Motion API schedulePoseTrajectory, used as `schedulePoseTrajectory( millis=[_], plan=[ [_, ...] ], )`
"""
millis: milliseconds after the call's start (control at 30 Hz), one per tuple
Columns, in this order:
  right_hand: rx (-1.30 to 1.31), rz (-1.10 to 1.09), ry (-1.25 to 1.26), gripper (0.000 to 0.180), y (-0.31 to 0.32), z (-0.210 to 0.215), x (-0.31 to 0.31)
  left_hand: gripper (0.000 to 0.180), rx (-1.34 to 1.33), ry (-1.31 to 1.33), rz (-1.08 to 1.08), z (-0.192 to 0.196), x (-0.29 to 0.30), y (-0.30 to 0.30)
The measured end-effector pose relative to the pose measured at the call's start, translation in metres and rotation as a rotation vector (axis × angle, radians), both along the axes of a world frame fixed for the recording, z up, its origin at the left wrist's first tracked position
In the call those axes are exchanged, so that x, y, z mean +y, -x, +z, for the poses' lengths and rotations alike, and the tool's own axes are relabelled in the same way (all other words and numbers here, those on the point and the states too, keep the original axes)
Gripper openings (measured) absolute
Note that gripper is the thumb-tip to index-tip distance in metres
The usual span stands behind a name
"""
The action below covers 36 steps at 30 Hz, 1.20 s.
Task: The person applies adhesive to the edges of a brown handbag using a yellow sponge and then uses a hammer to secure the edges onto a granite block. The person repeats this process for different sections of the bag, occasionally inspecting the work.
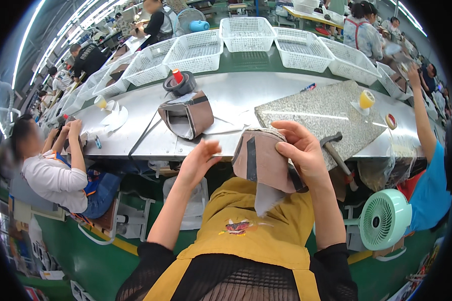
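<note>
We see a brown fabric piece [271, 163] with black strips held up in front of the near edge of the metal surface [246, 93], above the yellow apron [266, 233]. The right grip [306, 155] is closed on it, thumb on the near face and fingers behind its upper right edge, while a grey flap [267, 199] hangs from its lower side. The left grip [200, 161] stands just to the left of the piece, apart from it, its fingers loosely curled and unclosed. As for markings, we find a small red-and-white picture on the apron, and pale lettering across the back of a black shirt [89, 59] at the far upper left. On the surface we see a second brown piece [202, 114], lying with its opening toward us, and behind it a black roll [180, 87] with a red spool [177, 76] on top. To the right lies a speckled stone slab [306, 106], a hammer [336, 153] at its near edge, a yellow spool [367, 99] near its far right corner. White baskets [247, 36] line the far side; a pale green fan [385, 219] stands at our lower right.
</note>
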State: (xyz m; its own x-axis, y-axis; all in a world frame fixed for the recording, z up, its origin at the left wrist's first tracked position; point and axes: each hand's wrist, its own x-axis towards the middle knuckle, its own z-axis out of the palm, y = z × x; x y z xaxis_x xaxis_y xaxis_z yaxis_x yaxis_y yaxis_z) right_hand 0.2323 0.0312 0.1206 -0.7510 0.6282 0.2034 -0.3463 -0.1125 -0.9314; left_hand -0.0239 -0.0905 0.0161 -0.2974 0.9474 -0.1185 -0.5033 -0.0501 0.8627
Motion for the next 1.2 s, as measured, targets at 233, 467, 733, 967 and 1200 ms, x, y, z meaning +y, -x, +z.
schedulePoseTrajectory(
  millis=[233,467,733,967,1200],
  plan=[
    [0.057,-0.150,-0.078,0.041,0.025,0.006,-0.002,0.060,0.371,-0.132,-0.297,0.044,-0.037,-0.046],
    [0.029,-0.044,-0.207,0.049,0.020,0.001,-0.006,0.065,-0.271,-0.108,-0.174,0.080,0.027,-0.062],
    [-0.137,-0.150,-0.138,0.049,-0.004,-0.004,0.018,0.029,-0.181,-0.187,-0.019,0.081,0.068,-0.062],
    [-0.203,-0.328,-0.346,0.034,0.011,-0.001,0.043,0.042,0.074,-0.243,0.064,0.076,0.076,-0.079],
    [-0.233,-0.322,-0.376,0.024,0.032,-0.011,0.067,0.044,0.050,-0.256,0.029,0.060,0.082,-0.089]
  ],
)
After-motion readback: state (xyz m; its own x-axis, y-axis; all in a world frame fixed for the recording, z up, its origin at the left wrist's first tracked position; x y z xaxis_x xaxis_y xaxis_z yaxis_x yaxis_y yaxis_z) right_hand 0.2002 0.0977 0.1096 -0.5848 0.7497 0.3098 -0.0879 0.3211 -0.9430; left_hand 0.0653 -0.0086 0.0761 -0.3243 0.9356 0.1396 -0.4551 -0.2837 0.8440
